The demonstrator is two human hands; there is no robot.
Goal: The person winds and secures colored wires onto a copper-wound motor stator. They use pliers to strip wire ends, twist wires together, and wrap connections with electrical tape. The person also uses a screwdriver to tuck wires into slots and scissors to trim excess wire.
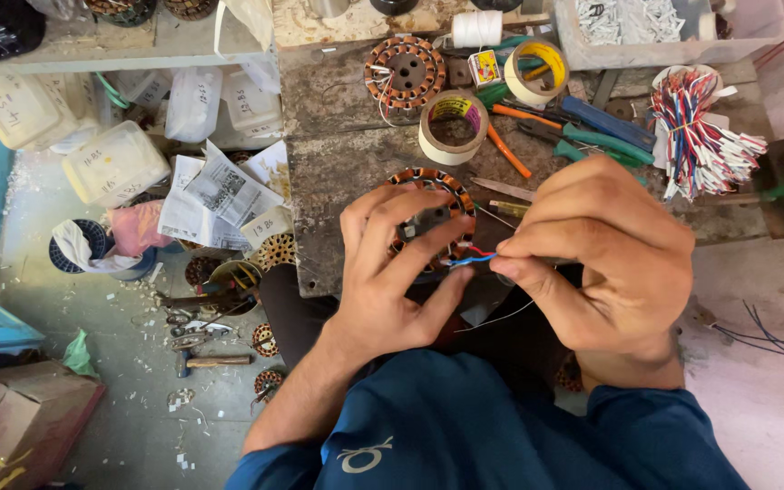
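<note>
Pinching blue wire (472,260) w/ both hands, lying left-right, by stator (432,218)

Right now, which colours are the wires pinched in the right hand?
Blue and red wires, seen in the head view, the only one.

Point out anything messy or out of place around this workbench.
Crumpled papers and plastic tubs are heaped left of the bench, and a hammer lies on the littered floor. A thin wire dangles loose under the right hand.

Small red-yellow box (484,66) by the tape rolls — labelled white plastic jars (116,161) left.
</note>
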